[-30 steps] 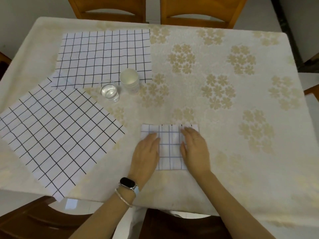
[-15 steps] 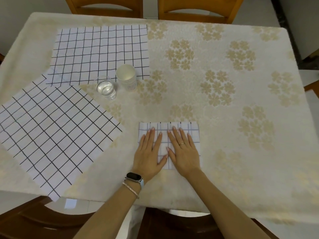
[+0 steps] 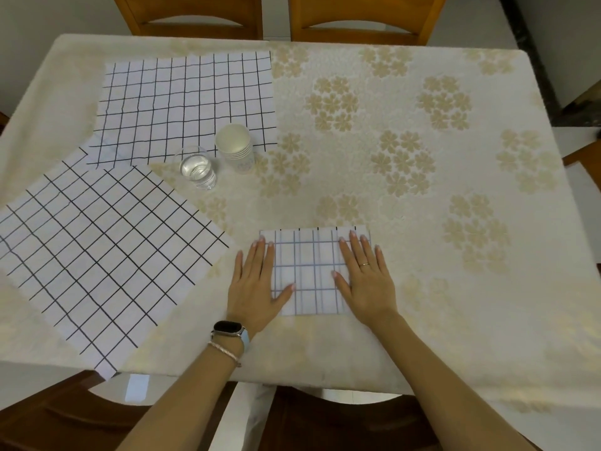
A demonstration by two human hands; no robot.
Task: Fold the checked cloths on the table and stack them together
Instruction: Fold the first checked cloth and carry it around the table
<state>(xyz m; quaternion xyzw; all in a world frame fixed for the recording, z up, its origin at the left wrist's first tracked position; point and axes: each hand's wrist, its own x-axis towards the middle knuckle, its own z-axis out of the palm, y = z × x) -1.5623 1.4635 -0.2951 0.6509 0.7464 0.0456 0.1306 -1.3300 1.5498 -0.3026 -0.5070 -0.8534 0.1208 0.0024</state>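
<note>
Folded cloth (image 3: 309, 271) near table (image 3: 422, 336) front edge. Left hand (image 3: 253, 284) and right hand (image 3: 364, 281) pressed flat on its sides, fingers straight, grasping nothing, likely smoothing creases. Two unfolded cloths (image 3: 97, 255) lie left.

Your footage is bright and evenly lit with soft light all over, so your left hand (image 3: 253, 288) and right hand (image 3: 364, 281) cast barely any shadow on the folded cloth (image 3: 309, 271) they press. It's sharp around your hands and softer toward the corners. The table (image 3: 455, 288) edges bow from wide-angle distortion. There are small glints on the glass (image 3: 197, 170) up-left of your left hand.
</note>
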